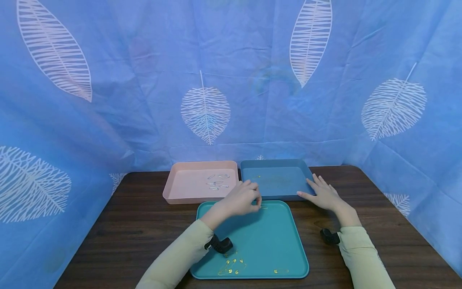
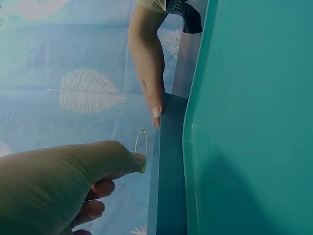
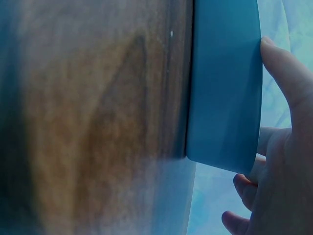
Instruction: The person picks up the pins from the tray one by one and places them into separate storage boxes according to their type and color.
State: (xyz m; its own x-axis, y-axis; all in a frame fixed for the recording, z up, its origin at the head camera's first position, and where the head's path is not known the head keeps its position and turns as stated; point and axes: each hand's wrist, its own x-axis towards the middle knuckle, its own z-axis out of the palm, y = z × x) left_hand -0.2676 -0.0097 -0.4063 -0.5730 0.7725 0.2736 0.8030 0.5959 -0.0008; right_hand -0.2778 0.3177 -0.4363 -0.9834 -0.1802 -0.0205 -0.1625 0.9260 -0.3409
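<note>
My left hand (image 1: 252, 198) hovers over the far edge of the teal tray (image 1: 274, 241) and pinches a gold safety pin (image 2: 141, 146) between thumb and fingertip, just in front of the blue tray (image 1: 278, 182). My right hand (image 1: 319, 192) rests on the blue tray's front right corner. Its fingers lie along the rim and its thumb (image 2: 155, 110) presses the front wall (image 3: 225, 83). Several gold safety pins (image 1: 231, 267) lie at the teal tray's near edge, and one more gold pin (image 1: 257, 176) lies inside the blue tray.
A pink tray (image 1: 180, 188) holding several silver pins (image 1: 217, 182) stands left of the blue one. All the trays sit on a dark wooden table (image 1: 144, 224). Blue leaf-print cloth (image 1: 216, 80) walls in the back and both sides.
</note>
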